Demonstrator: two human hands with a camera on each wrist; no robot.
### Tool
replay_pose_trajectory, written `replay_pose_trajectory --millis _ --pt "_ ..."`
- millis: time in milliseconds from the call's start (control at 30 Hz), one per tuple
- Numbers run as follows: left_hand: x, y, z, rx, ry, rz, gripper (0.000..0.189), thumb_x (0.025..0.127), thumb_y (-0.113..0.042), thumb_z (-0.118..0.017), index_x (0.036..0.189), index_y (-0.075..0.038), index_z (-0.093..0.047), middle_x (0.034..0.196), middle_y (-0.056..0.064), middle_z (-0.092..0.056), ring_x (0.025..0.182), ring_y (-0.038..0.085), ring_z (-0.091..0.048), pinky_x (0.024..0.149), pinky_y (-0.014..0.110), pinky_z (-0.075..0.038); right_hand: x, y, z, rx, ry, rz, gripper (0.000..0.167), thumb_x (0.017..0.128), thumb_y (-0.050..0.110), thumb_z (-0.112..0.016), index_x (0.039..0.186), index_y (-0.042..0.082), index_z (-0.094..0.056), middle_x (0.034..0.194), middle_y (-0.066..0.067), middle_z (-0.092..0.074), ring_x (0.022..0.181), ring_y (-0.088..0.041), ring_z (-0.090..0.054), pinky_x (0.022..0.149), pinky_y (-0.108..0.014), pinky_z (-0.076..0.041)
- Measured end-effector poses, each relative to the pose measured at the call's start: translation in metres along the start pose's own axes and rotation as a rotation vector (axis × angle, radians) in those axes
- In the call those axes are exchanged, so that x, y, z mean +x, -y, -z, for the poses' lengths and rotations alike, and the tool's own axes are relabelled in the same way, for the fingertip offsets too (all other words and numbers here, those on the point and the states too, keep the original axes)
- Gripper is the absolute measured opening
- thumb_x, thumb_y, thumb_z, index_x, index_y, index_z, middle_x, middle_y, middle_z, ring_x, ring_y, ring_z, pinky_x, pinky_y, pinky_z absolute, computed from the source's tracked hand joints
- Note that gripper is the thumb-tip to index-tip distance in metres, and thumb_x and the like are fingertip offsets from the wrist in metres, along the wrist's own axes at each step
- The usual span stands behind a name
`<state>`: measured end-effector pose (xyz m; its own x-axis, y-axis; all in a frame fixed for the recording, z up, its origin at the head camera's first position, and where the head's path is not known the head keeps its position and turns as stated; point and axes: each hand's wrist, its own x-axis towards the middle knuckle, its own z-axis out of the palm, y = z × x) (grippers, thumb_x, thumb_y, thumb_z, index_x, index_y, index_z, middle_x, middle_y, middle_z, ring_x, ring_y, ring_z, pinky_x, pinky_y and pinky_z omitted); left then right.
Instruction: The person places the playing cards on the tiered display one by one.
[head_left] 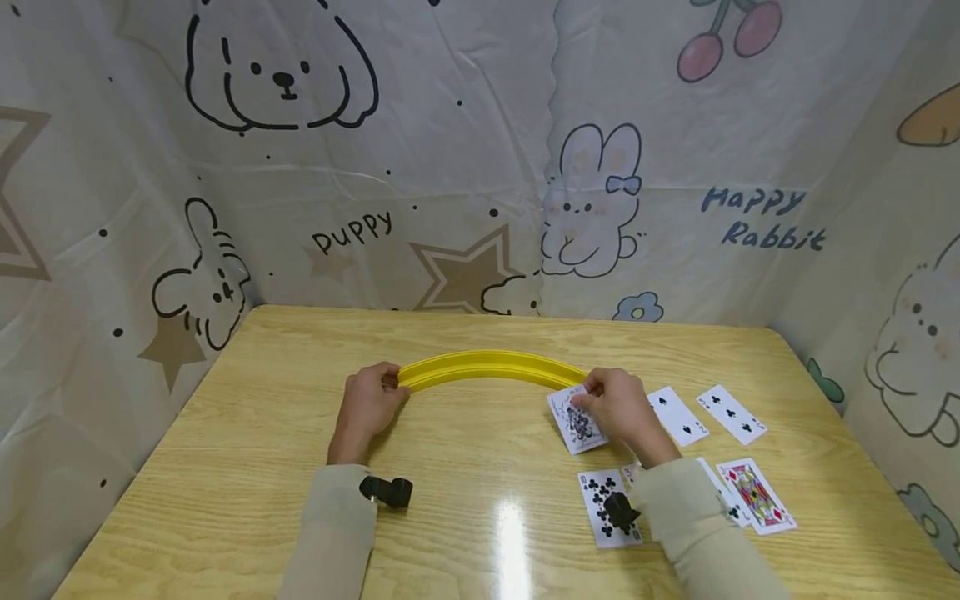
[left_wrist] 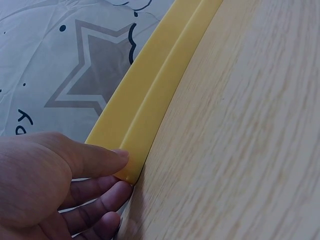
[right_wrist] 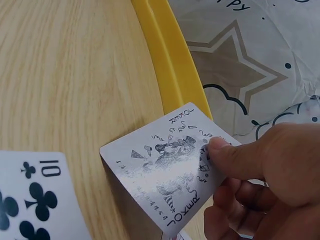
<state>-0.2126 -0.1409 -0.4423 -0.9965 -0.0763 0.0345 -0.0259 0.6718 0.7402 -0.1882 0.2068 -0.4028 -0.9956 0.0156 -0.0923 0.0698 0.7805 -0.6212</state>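
A yellow curved card holder (head_left: 487, 364) with a groove along its length lies across the far part of the table. My left hand (head_left: 371, 408) pinches its left end; the left wrist view shows the thumb (left_wrist: 107, 161) on top and fingers below. Between thumb and fingers, my right hand (head_left: 618, 408) holds a black-and-white joker card (right_wrist: 165, 167) by one edge. The joker is face up and tilted, overlapping the holder's right end in the head view. Whether card and holder touch I cannot tell.
Face-up cards lie at the right: a ten of clubs (head_left: 596, 504), a spade card (head_left: 677, 417), a club card (head_left: 731, 414) and a red-suit face card (head_left: 761, 500). My right forearm partly covers others. A printed cloth (head_left: 465, 167) hangs behind the wooden table (head_left: 465, 483).
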Motion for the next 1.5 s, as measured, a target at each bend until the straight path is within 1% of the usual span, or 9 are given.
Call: replay_pose_trajectory --millis 267,333,567,767,1000,1233,1333,1500 --pt "0.000 0.003 0.000 0.007 0.003 0.001 0.037 0.090 -0.005 -0.074 0.125 0.004 -0.065 0.107 0.016 -0.069 0.095 0.027 -0.066 0.086 0.043 -0.054 0.000 -0.001 0.003 0.033 -0.033 0.086 0.015 0.089 0.013 -0.077 0.084 0.005 -0.066 0.074 -0.006 -0.056 0.072 -0.022 -0.049 0.063 -0.034 -0.040" --pt "0.000 0.003 0.000 0.007 0.003 0.005 0.037 0.090 -0.005 -0.074 0.125 0.004 -0.065 0.107 0.016 -0.069 0.095 0.028 -0.066 0.086 0.043 -0.054 0.001 -0.001 0.004 0.043 -0.034 0.089 0.014 0.089 0.013 -0.077 0.085 0.005 -0.066 0.075 -0.006 -0.057 0.072 -0.022 -0.049 0.064 -0.034 -0.040" --pt "0.000 0.003 0.001 0.005 0.003 0.006 0.037 0.090 -0.004 -0.073 0.125 0.005 -0.065 0.107 0.016 -0.069 0.095 0.027 -0.066 0.086 0.043 -0.054 0.003 0.004 0.005 0.074 -0.025 0.063 0.014 0.091 0.016 -0.076 0.089 0.005 -0.068 0.080 -0.006 -0.059 0.076 -0.023 -0.051 0.065 -0.035 -0.041" --pt "0.000 0.001 0.000 -0.002 0.002 0.011 0.037 0.090 -0.005 -0.074 0.125 0.003 -0.065 0.107 0.016 -0.069 0.096 0.027 -0.066 0.086 0.042 -0.054 0.005 0.006 0.006 0.099 -0.029 0.068 0.014 0.092 0.016 -0.074 0.089 0.004 -0.068 0.080 -0.006 -0.061 0.075 -0.023 -0.052 0.063 -0.034 -0.042" --pt "0.000 -0.001 0.001 0.000 -0.002 0.006 0.036 0.089 -0.005 -0.075 0.123 0.003 -0.066 0.106 0.016 -0.069 0.095 0.027 -0.066 0.086 0.042 -0.054 0.005 0.010 0.007 0.147 -0.023 0.043 0.015 0.093 0.018 -0.073 0.091 0.005 -0.069 0.083 -0.007 -0.062 0.073 -0.022 -0.054 0.059 -0.032 -0.047" --pt "0.000 0.000 0.001 -0.004 -0.003 -0.002 0.037 0.089 -0.006 -0.075 0.124 0.004 -0.066 0.106 0.015 -0.070 0.095 0.027 -0.066 0.086 0.043 -0.054 0.005 0.015 0.006 0.176 -0.035 0.053 0.017 0.093 0.021 -0.074 0.093 0.005 -0.072 0.089 -0.008 -0.066 0.077 -0.023 -0.055 0.059 -0.032 -0.047" --pt "0.000 0.000 0.001 -0.007 -0.003 -0.002 0.037 0.089 -0.006 -0.075 0.123 0.003 -0.066 0.106 0.015 -0.070 0.095 0.027 -0.066 0.086 0.042 -0.054 0.007 0.017 0.005 0.202 -0.038 0.043 0.017 0.093 0.022 -0.074 0.094 0.005 -0.072 0.093 -0.009 -0.068 0.080 -0.024 -0.057 0.062 -0.032 -0.049" --pt "0.000 0.000 0.002 -0.010 -0.003 0.002 0.036 0.089 -0.006 -0.075 0.123 0.003 -0.067 0.107 0.015 -0.070 0.096 0.027 -0.066 0.085 0.042 -0.054 0.009 0.022 0.002 0.250 -0.046 0.011 0.017 0.093 0.023 -0.074 0.095 0.006 -0.073 0.100 -0.010 -0.071 0.088 -0.025 -0.059 0.070 -0.033 -0.049"
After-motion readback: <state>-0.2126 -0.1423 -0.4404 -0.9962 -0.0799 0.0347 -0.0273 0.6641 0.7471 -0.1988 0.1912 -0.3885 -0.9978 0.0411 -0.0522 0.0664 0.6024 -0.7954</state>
